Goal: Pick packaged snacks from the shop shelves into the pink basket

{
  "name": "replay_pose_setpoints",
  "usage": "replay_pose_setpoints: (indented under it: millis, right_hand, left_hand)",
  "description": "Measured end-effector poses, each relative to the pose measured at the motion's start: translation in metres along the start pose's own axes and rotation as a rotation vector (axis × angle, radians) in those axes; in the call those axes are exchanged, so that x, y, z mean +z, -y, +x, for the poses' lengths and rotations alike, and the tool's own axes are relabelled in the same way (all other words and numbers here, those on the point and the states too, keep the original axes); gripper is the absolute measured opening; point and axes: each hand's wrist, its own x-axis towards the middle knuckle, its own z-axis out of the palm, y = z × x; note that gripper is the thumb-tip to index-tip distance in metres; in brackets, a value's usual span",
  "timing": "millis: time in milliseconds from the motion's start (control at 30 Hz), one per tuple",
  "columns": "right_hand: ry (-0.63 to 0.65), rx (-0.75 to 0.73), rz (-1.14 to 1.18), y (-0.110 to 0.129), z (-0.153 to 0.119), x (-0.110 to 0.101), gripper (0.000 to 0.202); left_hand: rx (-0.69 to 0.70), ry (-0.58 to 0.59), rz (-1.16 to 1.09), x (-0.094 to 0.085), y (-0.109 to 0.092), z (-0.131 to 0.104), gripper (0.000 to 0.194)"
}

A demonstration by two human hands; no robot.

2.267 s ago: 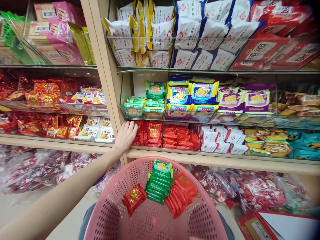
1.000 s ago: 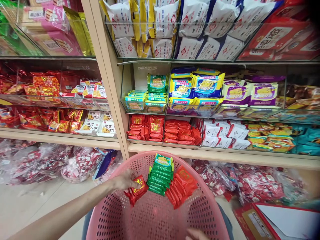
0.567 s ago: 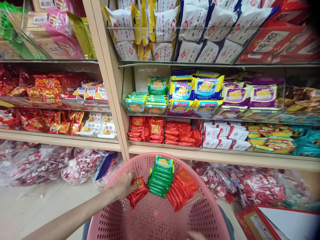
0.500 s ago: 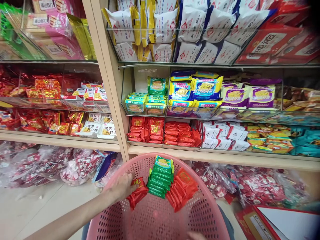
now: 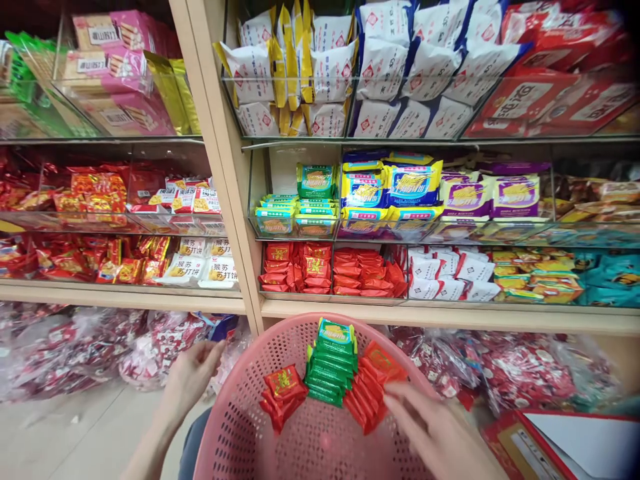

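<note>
OK, pink basket (image 5: 235, 413) sits bottom center of frame, holes in the wall, three lots of packs inside. Green packs (image 5: 331, 367) are in the middle, a leaning, overlapping row against the far wall. Small red pile (image 5: 283, 393) is left of them, gold print on the top pack. Red row (image 5: 370, 393) is on the right, fanned out, touching or just beside the greens, can't tell which.

Left hand (image 5: 193, 377) is lower left, outside the basket rim, nothing in it, fingers loosely curved. Right hand (image 5: 425, 420) is lower right, over the basket, fingers reaching the right edge of the red row. It's blurred, so can't tell if it grips a pack or only touches.

Shelf bins fill the upper frame: red shelf packs (image 5: 295, 267) just above the basket, blue-yellow packs (image 5: 393, 190) a tier up, white packs (image 5: 385, 67) at the top. Plastic bags (image 5: 70, 347) lie mid left under the shelf. Red box (image 5: 510, 433) is at lower right, white sheet (image 5: 585, 440) beside it
</note>
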Motion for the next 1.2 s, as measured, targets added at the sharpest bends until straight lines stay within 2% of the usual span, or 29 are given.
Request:
replay_pose_setpoints:
  millis: [100, 167, 300, 400, 467, 600, 767, 933, 1200]
  right_hand:
    - [-0.086, -0.179, -0.046, 0.030, 0.058, -0.020, 0.029]
    - [-0.164, -0.271, -0.094, 0.046, 0.097, -0.021, 0.027]
    - [-0.295, -0.339, -0.279, 0.062, 0.160, -0.006, 0.028]
    - [-0.361, -0.444, -0.449, 0.065, 0.191, 0.005, 0.029]
    - [-0.383, -0.501, -0.516, 0.065, 0.204, 0.011, 0.031]
    - [-0.425, -0.528, -0.545, 0.065, 0.218, 0.017, 0.038]
    - [-0.435, -0.512, -0.559, 0.065, 0.221, 0.022, 0.037]
    - [-0.451, -0.486, -0.546, 0.063, 0.220, 0.024, 0.034]
    - [-0.488, -0.489, -0.595, 0.061, 0.220, 0.028, 0.039]
  left_hand:
    - [-0.129, -0.061, -0.219, 0.018, 0.035, -0.005, 0.055]
    - [-0.166, -0.048, -0.288, 0.033, 0.048, -0.012, 0.055]
    - [-0.176, -0.014, -0.321, 0.048, 0.062, -0.019, 0.043]
    - [-0.117, 0.065, -0.260, 0.052, 0.074, -0.013, 0.028]
    - [-0.087, 0.069, -0.197, 0.055, 0.085, -0.008, 0.020]
    - [-0.084, 0.020, -0.127, 0.063, 0.100, -0.004, 0.018]
    - [-0.067, 0.033, -0.119, 0.065, 0.103, -0.006, 0.016]
    - [-0.122, 0.001, -0.106, 0.060, 0.092, -0.008, 0.026]
    - [-0.174, 0.029, -0.126, 0.048, 0.065, -0.015, 0.034]
